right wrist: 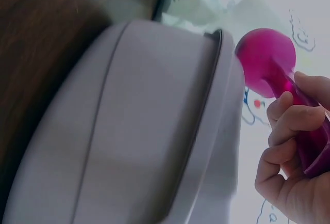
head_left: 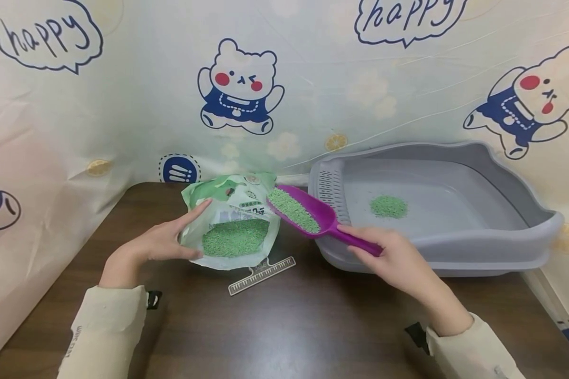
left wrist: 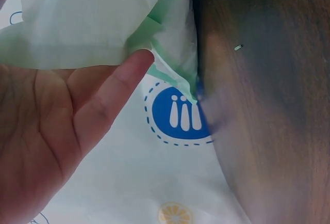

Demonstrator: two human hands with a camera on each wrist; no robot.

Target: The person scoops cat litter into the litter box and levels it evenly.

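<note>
two hands on the job. right hand [head_left: 393, 256] has its fingers curled round the handle of the purple scoop [head_left: 326, 214], clamped; the right wrist view shows the same wrap. scoop bowl carries green pellets [head_left: 294, 209], sits between bag and tray, tip at the bag's upper right edge, neck by the tray's left rim. left hand [head_left: 163, 242] has thumb and finger spread apart and straight along the left side of the pellet bag [head_left: 246, 207], steadying it; its other fingers are behind the bag, so can't tell how they lie. bag leans with its mouth toward the person, more pellets inside. grey tray [head_left: 436, 248] stands to the right, one small pellet heap [head_left: 389, 207] on its floor. metal-looking clip [head_left: 262, 276] lies on the table [head_left: 246, 337] just in front of the bag.

step in hand, my read: carrying a loaded scoop from bag to tray, with the pour not yet done. next move likely calls for keeping the bowl level, clearing the perforated left ledge [head_left: 330, 188], then tipping over the tray floor; tilting early could spill pellets onto the table.
</note>
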